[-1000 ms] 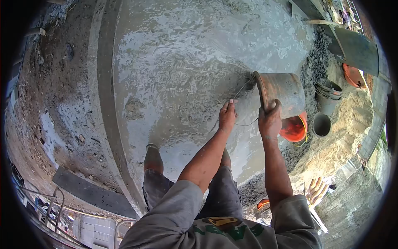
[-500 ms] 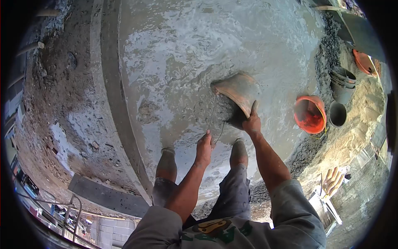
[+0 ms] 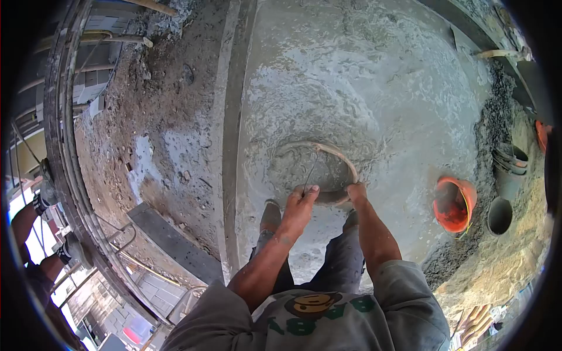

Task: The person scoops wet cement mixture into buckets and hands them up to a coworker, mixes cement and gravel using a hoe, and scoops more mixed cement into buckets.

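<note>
Head view: wet grey concrete (image 3: 410,117) spreads from the centre out to twelve o'clock, edged at nine o'clock by a long straight grey strip (image 3: 233,117). Amid the concrete, near the centre, is a round bucket with an orange-brown rim (image 3: 351,164); its mouth shows, but how deep it sits and how it tilts is unclear. Well apart at three o'clock from it is a red-orange plastic bucket (image 3: 470,196), with a dark grey round bucket (image 3: 499,216) just beside that. The left hand (image 3: 300,208), at the rimmed bucket's seven o'clock, has its fingers pinching a thin wire handle (image 3: 312,164) that runs up toward twelve. The right hand (image 3: 357,193), at four o'clock, has its fingers closed on the rim.
</note>
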`<state>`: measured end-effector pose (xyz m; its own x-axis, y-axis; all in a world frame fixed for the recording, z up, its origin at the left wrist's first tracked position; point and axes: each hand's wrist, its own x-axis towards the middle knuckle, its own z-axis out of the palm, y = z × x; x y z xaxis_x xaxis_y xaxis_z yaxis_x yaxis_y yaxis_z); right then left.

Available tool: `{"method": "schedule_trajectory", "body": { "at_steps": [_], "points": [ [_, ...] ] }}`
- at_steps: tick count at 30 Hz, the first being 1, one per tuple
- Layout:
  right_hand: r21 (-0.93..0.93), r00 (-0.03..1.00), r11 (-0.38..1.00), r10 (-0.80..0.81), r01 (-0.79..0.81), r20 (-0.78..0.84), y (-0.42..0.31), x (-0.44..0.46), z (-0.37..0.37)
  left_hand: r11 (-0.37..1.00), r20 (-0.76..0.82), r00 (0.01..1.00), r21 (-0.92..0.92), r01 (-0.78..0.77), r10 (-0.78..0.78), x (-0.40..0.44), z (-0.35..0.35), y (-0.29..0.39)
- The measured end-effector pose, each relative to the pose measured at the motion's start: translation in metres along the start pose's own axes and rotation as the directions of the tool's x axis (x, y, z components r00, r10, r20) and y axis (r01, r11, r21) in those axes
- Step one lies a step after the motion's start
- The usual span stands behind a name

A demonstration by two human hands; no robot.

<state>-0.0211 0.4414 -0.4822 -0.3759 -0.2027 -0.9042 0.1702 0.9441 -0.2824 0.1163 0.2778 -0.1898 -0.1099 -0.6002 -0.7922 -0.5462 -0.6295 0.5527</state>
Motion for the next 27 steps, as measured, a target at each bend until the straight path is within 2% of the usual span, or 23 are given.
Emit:
{"method": "schedule_trajectory", "body": {
  "at_steps": [2, 5, 6, 7, 8, 9, 10, 11, 13, 14, 17, 18, 20, 21, 22, 24, 26, 27],
  "points": [
    [-0.221, 0.994, 0.970, -0.108, 0.099, -0.030, -0.047, -0.057, -0.007, 0.993, -0.016, 0.999, -0.111, 0.050, -0.052, -0.022, -0.029, 0.017],
    [-0.218, 0.971, 0.953, -0.230, 0.211, -0.062, -0.120, -0.158, -0.021, 0.948, 0.013, 0.998, -0.311, 0.066, -0.066, -0.068, -0.093, 0.055],
    [-0.459, 0.765, 0.766, -0.595, 0.449, -0.245, -0.144, -0.215, -0.024, 0.920, 0.022, 0.998, -0.386, 0.067, -0.064, -0.089, -0.114, 0.068],
    [-0.697, 0.376, 0.478, -0.873, 0.535, -0.310, -0.180, -0.271, -0.022, 0.900, 0.025, 0.998, -0.431, 0.061, -0.055, -0.105, -0.135, 0.086],
    [-0.550, 0.285, 0.338, -0.941, 0.764, -0.183, -0.212, -0.329, -0.017, 0.878, 0.032, 0.999, -0.476, 0.052, -0.042, -0.122, -0.153, 0.105],
    [-0.358, 0.145, 0.160, -0.987, 0.920, -0.068, -0.232, -0.378, -0.006, 0.850, 0.041, 0.999, -0.525, 0.039, -0.021, -0.141, -0.171, 0.123],
    [-0.081, 0.309, 0.298, -0.921, 0.951, 0.238, -0.241, -0.409, 0.015, 0.849, 0.055, 0.998, -0.528, 0.020, 0.011, -0.159, -0.189, 0.144],
    [0.129, 0.339, 0.488, -0.749, 0.863, 0.568, -0.246, -0.437, 0.033, 0.804, 0.097, 0.994, -0.594, 0.025, 0.040, -0.169, -0.206, 0.149],
    [0.311, 0.533, 0.727, -0.670, 0.612, 0.517, -0.287, -0.509, 0.044, 0.706, 0.152, 0.978, -0.708, 0.006, 0.143, -0.178, -0.249, 0.162],
    [0.290, 0.618, 0.696, -0.718, 0.657, 0.321, -0.313, -0.541, 0.048, 0.722, 0.117, 0.972, -0.688, -0.068, 0.203, -0.200, -0.265, 0.180],
    [0.228, 0.530, 0.583, -0.809, 0.780, 0.255, -0.370, -0.604, 0.057, 0.532, 0.083, 0.875, -0.819, -0.212, 0.477, -0.214, -0.325, 0.205],
    [0.236, 0.516, 0.564, -0.823, 0.791, 0.237, -0.390, -0.637, 0.057, 0.490, 0.087, 0.878, -0.853, -0.178, 0.471, -0.220, -0.347, 0.220],
    [0.217, 0.375, 0.398, -0.916, 0.891, 0.141, -0.424, -0.680, 0.070, 0.364, 0.069, 0.823, -0.915, -0.173, 0.564, -0.251, -0.391, 0.247],
    [0.246, 0.293, 0.326, -0.942, 0.913, 0.163, -0.443, -0.702, 0.072, 0.272, -0.036, 0.779, -0.926, -0.262, 0.626, -0.272, -0.407, 0.258],
    [0.274, 0.219, 0.266, -0.957, 0.924, 0.190, -0.457, -0.726, 0.074, 0.249, -0.008, 0.702, -0.932, -0.264, 0.712, -0.290, -0.427, 0.265],
    [0.141, 0.190, 0.228, -0.951, 0.963, 0.244, -0.488, -0.774, 0.074, 0.182, -0.118, 0.622, -0.899, -0.398, 0.774, -0.332, -0.453, 0.283],
    [0.122, 0.154, 0.188, -0.957, 0.975, 0.246, -0.508, -0.827, 0.071, 0.144, -0.140, 0.555, -0.888, -0.437, 0.820, -0.364, -0.479, 0.300],
    [0.151, 0.143, 0.183, -0.959, 0.972, 0.244, -0.516, -0.846, 0.072, 0.193, -0.110, 0.550, -0.865, -0.463, 0.828, -0.376, -0.495, 0.309]
  ]
}}
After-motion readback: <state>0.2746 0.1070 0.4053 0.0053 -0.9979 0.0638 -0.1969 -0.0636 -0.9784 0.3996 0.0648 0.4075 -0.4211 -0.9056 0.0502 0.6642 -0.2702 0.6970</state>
